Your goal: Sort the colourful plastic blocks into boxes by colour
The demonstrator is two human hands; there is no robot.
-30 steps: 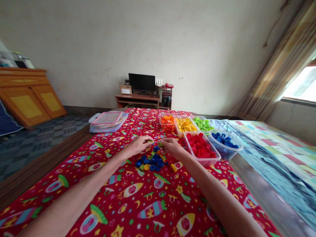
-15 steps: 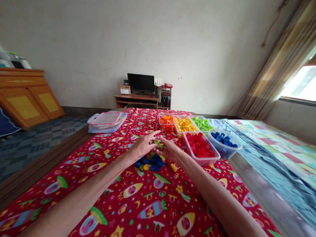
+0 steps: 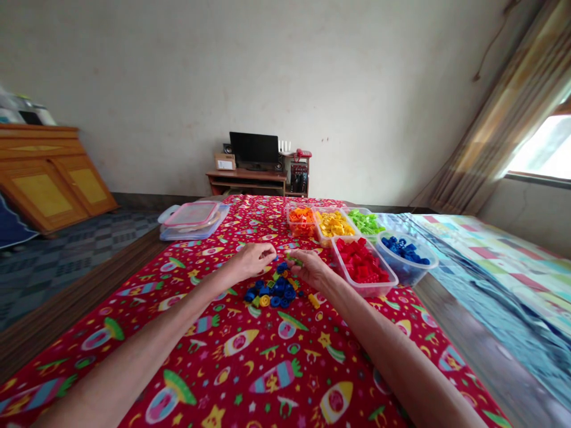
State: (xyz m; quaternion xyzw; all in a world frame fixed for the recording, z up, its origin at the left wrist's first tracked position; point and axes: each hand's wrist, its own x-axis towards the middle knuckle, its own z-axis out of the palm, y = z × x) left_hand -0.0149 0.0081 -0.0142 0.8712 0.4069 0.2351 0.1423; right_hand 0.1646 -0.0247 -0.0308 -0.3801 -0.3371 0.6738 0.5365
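Observation:
My right hand (image 3: pixel 311 268) has its fingers closed on a small light-green building block (image 3: pixel 291 259), mostly covered by the fingers. To its left, my left hand (image 3: pixel 253 260) is closed with thumb and fingertips together; whatever is in them, if anything, cannot be made out. Just below both hands lies a loose pile of blocks (image 3: pixel 280 288), mainly blue with some yellow and green. One yellow block (image 3: pixel 314 301) lies apart, to the right of the pile. The hands are separated by a small gap.
Right of my hands stand clear tubs of orange (image 3: pixel 301 217), yellow (image 3: pixel 334 225), light-green (image 3: pixel 364 223), red (image 3: pixel 362 261) and blue blocks (image 3: pixel 405 252). Stacked container lids (image 3: pixel 194 221) lie at the table's far left. A red patterned cloth (image 3: pixel 263 333) covers the table.
My hands have drawn apart; the left has moved left and slightly down, its fingers now curled. The green block pieces that showed between the hands are now at my right fingertips.

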